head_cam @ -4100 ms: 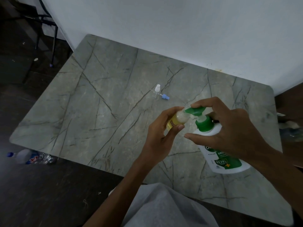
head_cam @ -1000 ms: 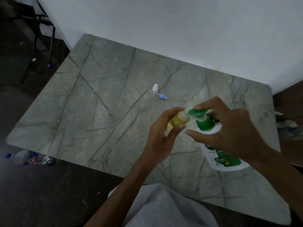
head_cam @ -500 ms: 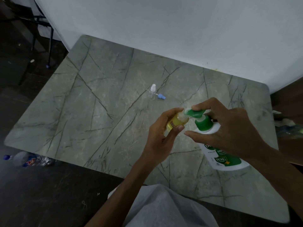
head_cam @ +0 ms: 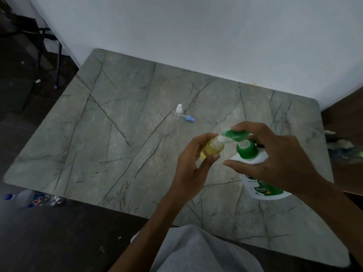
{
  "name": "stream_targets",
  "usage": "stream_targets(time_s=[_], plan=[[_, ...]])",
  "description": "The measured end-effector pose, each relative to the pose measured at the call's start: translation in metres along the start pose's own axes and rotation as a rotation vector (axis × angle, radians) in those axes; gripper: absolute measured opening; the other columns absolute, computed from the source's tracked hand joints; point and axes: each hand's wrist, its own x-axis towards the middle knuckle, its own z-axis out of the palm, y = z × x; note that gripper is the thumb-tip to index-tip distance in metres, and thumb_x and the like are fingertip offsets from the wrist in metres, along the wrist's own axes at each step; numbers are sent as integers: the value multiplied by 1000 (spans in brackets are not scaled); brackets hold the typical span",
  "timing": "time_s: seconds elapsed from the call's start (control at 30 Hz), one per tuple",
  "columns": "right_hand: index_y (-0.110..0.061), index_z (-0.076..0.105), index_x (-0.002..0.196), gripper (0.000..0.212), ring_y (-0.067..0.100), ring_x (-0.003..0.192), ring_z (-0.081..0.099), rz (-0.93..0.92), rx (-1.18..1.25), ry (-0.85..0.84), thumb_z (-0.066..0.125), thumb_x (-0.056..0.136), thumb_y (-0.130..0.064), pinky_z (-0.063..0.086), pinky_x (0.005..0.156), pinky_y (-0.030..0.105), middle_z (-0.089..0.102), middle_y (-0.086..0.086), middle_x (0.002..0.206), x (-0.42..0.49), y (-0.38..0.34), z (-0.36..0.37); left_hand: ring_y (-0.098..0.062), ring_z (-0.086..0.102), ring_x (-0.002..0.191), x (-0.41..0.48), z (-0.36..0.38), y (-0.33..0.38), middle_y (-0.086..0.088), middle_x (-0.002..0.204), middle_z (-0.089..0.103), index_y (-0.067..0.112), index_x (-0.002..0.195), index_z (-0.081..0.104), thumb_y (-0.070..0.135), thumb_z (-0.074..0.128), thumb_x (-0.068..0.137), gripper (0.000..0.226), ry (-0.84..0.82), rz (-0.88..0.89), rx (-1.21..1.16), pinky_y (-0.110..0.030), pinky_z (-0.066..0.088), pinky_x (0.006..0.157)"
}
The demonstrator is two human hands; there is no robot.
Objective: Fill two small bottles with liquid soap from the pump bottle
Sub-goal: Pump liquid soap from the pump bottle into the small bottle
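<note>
Marble table (head_cam: 117, 134): left hand (head_cam: 192, 165) pinches small bottle (head_cam: 211, 150) mid-body; light, probably soap-slick. At its 3 o'clock, right hand (head_cam: 275, 160) curls over pump bottle (head_cam: 261, 185), pressing.

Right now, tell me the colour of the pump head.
Green pump head, clearest in the head view.
</note>
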Motion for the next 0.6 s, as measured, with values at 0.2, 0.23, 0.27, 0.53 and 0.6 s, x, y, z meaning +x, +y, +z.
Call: stream_targets(time_s=[0.2, 0.23, 0.27, 0.53, 0.6], plan=[[-27, 42, 125, 74, 7, 82, 70, 46, 101, 15, 69, 67, -62, 57, 66, 22, 69, -3, 106, -7, 9, 5, -8, 64, 108, 3, 7, 5, 7, 119, 61, 19, 126, 50, 20, 61, 94, 34, 2, -3, -2, -20, 52, 90], [-27, 41, 127, 76, 8, 83, 70, 54, 113, 19, 70, 66, -62, 58, 67, 25, 69, -3, 107, -9, 10, 7, -6, 64, 108, 4, 8, 6, 10, 119, 60, 18, 126, 49, 20, 61, 93, 34, -1, 5, 0, -18, 51, 90], [-26, 40, 128, 78, 7, 84, 70, 61, 128, 27, 71, 66, -61, 59, 67, 27, 70, -2, 107, -10, 12, 9, -2, 63, 108, 4, 10, 7, 12, 119, 59, 18, 125, 49, 18, 61, 93, 34, -4, 12, 3, -16, 50, 90], [-26, 31, 136, 92, 2, 95, 64, 145, 303, 116, 80, 62, -51, 53, 77, 11, 66, -5, 107, -21, 19, 24, -4, 64, 109, 6, 20, 10, 23, 118, 60, 27, 125, 49, 14, 61, 93, 36, -9, 23, -46, -19, 52, 90], [-24, 32, 136, 93, 1, 95, 64, 146, 333, 133, 83, 60, -43, 52, 76, 10, 65, -5, 106, -22, 22, 27, -6, 65, 108, 6, 23, 11, 21, 119, 60, 29, 126, 48, 15, 60, 93, 37, -9, 30, -55, -19, 53, 89]])
